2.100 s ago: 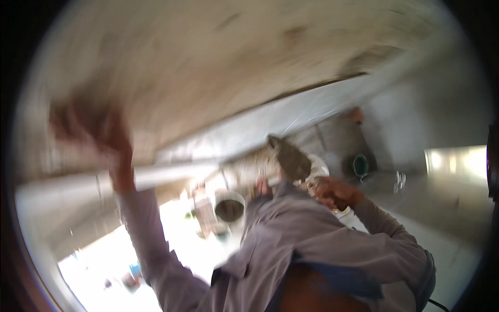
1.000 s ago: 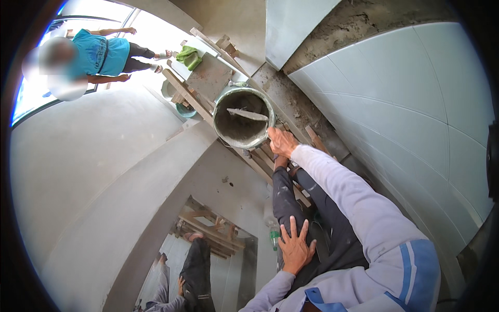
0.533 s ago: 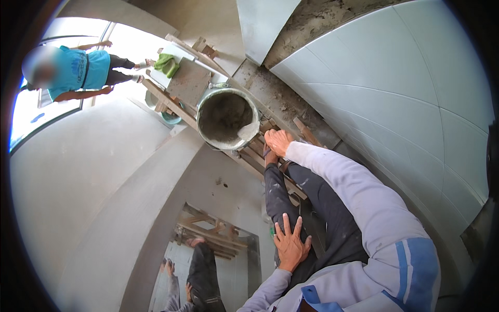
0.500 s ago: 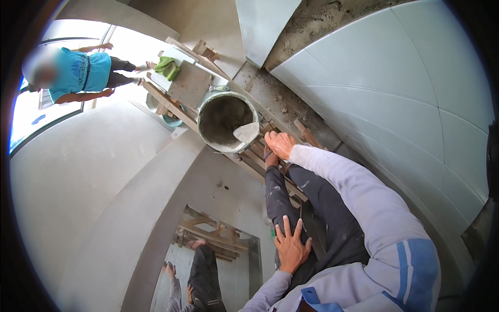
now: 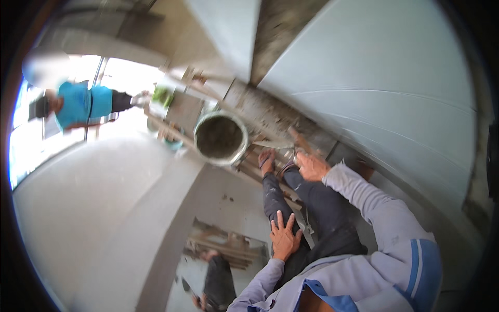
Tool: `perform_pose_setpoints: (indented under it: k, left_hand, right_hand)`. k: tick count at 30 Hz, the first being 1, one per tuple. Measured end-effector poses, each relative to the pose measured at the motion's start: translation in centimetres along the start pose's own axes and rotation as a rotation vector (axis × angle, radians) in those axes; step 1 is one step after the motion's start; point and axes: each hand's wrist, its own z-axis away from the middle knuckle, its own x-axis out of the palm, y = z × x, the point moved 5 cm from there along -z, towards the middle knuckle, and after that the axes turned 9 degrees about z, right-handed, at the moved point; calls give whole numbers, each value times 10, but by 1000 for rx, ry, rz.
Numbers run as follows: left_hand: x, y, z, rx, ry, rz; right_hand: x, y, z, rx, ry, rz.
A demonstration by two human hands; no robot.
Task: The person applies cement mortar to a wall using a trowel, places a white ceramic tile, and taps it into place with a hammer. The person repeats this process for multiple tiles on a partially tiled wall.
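My right hand (image 5: 312, 167) is closed around the handle of a trowel (image 5: 274, 144). Its blade points left, just outside the rim of a round bucket (image 5: 228, 162). Inside the bucket lies grey mortar (image 5: 221, 136). My left hand (image 5: 285, 242) rests flat on my dark trouser leg, fingers spread and holding nothing. My feet stand on wooden slats close to the bucket. Motion blur hides whether any mortar sits on the blade.
Beyond the bucket lie a flat board (image 5: 184, 109) and a green cloth (image 5: 162, 96). Pale panels cover the right wall (image 5: 384, 62). A person in a blue shirt (image 5: 78, 103) stands at far left. A mirror (image 5: 195, 270) reflects my legs.
The trowel has come out of the bucket, moving right with my right hand toward me. My left hand stays on the leg. The view has shifted and blurred.
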Motion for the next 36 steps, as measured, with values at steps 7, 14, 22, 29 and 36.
perform_pose_setpoints:
  k: [7, 14, 22, 29, 36]
  left_hand:
    - [-110, 111, 14, 385, -278, 213]
    - [-289, 467, 223, 1778, 875, -298]
    - [-238, 632, 242, 2107, 1137, -988]
    - [-240, 643, 232, 2102, 1348, -1016]
    - [-242, 646, 228, 2219, 1359, -987]
  right_hand:
    - [-100, -50, 304, 30, 336, -698]
    - [-16, -41, 497, 572, 777, -1005]
    - [-127, -50, 557, 72, 1968, -1820]
    - [-207, 22, 526, -161, 2343, -1779]
    - [-257, 28, 542, -67, 2506, -1535]
